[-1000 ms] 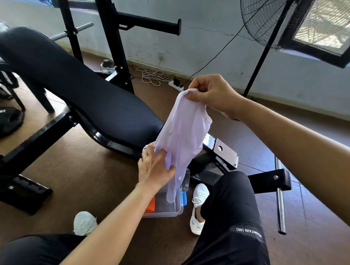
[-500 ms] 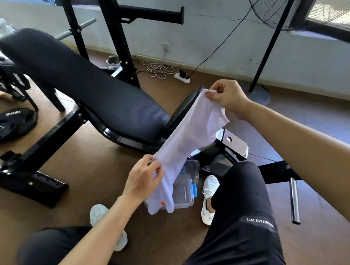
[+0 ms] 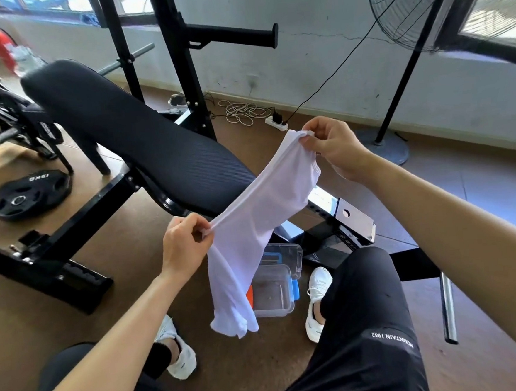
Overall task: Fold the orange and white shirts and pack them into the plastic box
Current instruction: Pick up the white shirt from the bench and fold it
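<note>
White shirt (image 3: 261, 219), soft, light and limp, hangs above the plastic box (image 3: 273, 295) on the floor (image 3: 127, 265), its upper edge pinched at either end by left grip (image 3: 184, 246) and right grip (image 3: 336, 150), probably the best holds for folding.

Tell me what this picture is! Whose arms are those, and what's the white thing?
There is no machine here, just a person. The camera sits on their head and looks down, so you see their own arms. The left hand and the right hand each pinch an end of a white shirt, stretched between them in the air. Below it, on the floor between their shoes, stands a clear plastic box. A bit of orange peeks out at its edge, behind the shirt. Ahead is a black gym bench, with a weight plate on the floor to its left.
</note>
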Demonstrator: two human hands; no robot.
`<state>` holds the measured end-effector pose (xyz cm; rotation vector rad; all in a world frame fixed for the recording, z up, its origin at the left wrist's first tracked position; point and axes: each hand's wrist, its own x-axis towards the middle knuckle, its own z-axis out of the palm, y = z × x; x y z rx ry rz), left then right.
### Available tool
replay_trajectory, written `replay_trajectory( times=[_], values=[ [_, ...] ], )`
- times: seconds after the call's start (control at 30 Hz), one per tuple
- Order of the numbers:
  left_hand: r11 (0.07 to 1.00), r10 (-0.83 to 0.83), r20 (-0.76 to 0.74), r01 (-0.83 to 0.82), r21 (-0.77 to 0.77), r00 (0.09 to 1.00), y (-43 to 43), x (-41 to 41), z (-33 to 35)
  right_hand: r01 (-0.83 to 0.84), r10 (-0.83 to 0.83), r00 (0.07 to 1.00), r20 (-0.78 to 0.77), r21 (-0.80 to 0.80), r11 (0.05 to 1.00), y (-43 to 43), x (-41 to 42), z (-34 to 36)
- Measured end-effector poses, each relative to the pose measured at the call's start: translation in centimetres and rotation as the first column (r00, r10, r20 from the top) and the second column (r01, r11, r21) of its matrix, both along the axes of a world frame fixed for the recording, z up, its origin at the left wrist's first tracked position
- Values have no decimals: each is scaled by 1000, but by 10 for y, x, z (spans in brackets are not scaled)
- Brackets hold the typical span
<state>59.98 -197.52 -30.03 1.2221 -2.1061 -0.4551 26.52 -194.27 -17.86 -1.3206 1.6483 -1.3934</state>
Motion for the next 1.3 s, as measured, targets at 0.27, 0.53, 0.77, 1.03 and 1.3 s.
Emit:
replay_trajectory(
  times=[0.27, 0.53, 0.77, 1.03, 1.3],
  values=[
    [958, -6, 21, -1, 286, 1000, -16, -24, -17, -83, 90, 995, 52, -122, 989, 0, 7, 31],
    [876, -44, -237, 151, 458, 971, -16, -33, -19, 131, -107, 983, 150, -161, 978, -3, -19, 47],
    [691, -209, -186, 280, 667, 960, -6, -41, -27, 212, -201, 975, 91, -133, 968, -10, -31, 44],
    [506, -193, -411, 449, 736, 891, 15, -32, -28, 353, -346, 933, 101, -61, 934, -27, -57, 31],
    [627, -24, -431, 349, 696, 902, 25, -8, 6, 422, -398, 898, -188, 106, 901, -41, -67, -13]
  ],
)
